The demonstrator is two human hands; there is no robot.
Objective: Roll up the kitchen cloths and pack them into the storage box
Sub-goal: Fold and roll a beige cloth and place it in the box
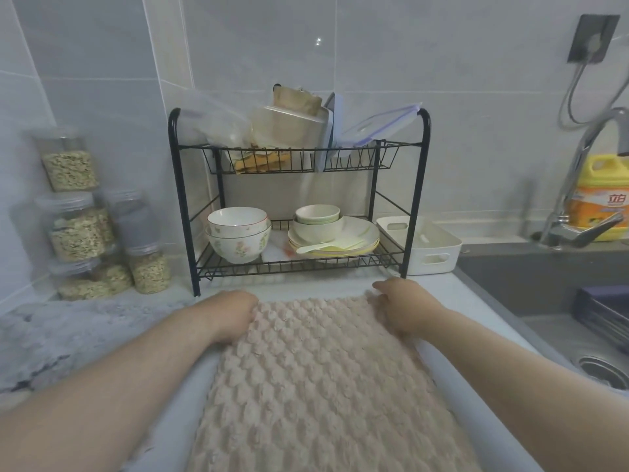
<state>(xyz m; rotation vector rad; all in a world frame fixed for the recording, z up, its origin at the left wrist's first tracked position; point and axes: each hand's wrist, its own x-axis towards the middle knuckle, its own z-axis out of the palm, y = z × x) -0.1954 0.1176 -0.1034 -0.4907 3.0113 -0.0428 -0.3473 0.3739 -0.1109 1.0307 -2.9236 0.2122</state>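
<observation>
Entry: kitchen cloth (pixel 316 376), flat on bench, long axis running away from me. My left hand (pixel 235 315) and right hand (pixel 405 308) equally near, fingers curled holding far corners. Storage box (pixel 429 247) beyond, right.

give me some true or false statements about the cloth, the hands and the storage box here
1. The cloth lies spread flat on the counter, not yet rolled. True.
2. The left hand and right hand each grip a far corner of the cloth. True.
3. The storage box already holds a rolled cloth. False: no cloth shows inside it.
4. The storage box stands left of the dish rack. False: it stands to the rack's right, next to the sink.
5. The bowls sit on the rack's lower shelf. True.
</observation>
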